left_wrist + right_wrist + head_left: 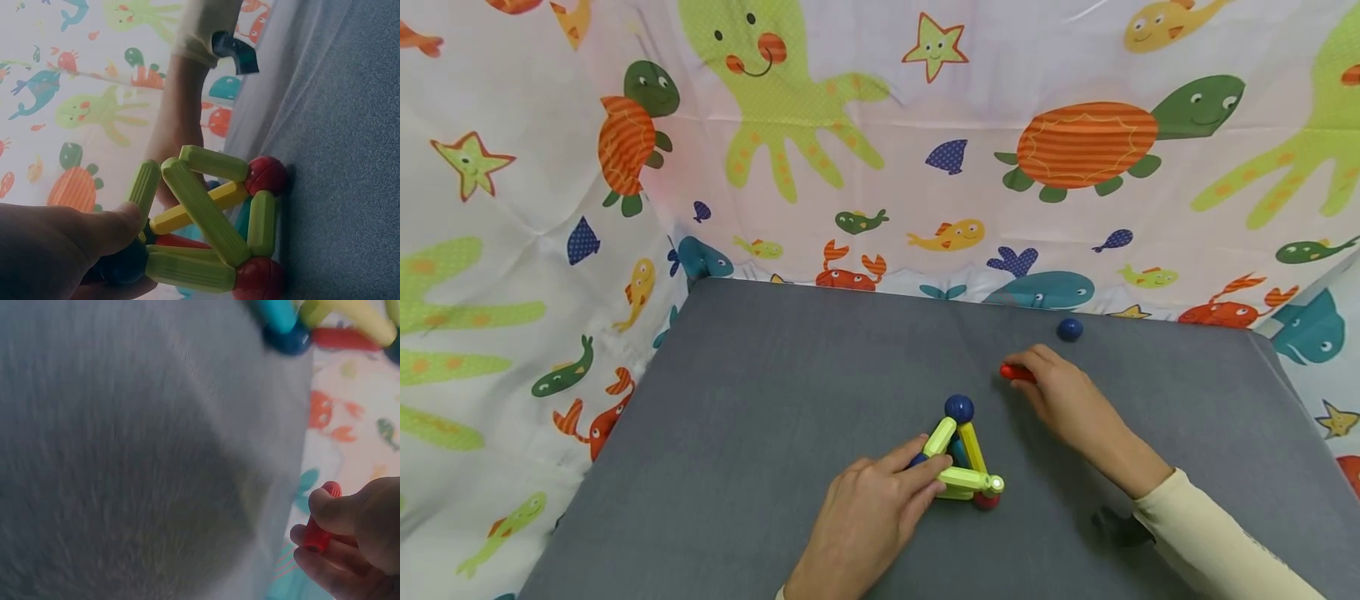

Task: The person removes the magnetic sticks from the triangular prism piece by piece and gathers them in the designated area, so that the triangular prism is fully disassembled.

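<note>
Pinching a red rod (1018, 372) between the fingers (326, 569) of the right hand (1063, 404), over the grey table (812, 358) and apart from the rod-and-ball frame (964, 478), with long axis nearly sideways and free end pointing left in the head view, and gripping the frame's dark blue ball (127, 265) in the left hand (868, 508).

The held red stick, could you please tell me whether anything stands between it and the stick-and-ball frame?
Nothing visible stands between the red stick and the frame; the loose blue ball lies beyond the right hand.
</note>
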`<state>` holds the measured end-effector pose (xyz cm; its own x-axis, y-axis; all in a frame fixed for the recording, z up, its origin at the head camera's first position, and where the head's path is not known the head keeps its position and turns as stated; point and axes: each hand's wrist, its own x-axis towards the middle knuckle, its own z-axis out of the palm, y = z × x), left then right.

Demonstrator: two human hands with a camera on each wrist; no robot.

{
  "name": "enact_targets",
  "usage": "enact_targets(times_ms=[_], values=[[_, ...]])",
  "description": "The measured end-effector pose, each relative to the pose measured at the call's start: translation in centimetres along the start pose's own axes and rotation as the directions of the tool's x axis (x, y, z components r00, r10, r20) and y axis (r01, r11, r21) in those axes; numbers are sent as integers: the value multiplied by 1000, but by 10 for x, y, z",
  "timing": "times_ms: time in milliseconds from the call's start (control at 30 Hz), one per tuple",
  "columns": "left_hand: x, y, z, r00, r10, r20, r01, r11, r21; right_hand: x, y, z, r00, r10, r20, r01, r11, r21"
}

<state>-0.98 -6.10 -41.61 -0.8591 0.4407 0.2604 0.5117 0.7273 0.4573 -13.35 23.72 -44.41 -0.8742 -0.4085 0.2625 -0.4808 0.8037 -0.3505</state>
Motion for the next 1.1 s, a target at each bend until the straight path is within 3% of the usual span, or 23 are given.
enact_targets(times_ms=[467, 1100], values=[[-1, -1, 2, 1000, 12, -9, -12, 1000, 5, 41, 47, 20, 989, 133, 61, -123, 982, -145], [-2, 1, 2, 1000, -2, -9, 2, 1000, 4, 67, 70, 22, 985, 166, 36, -156, 967, -204]])
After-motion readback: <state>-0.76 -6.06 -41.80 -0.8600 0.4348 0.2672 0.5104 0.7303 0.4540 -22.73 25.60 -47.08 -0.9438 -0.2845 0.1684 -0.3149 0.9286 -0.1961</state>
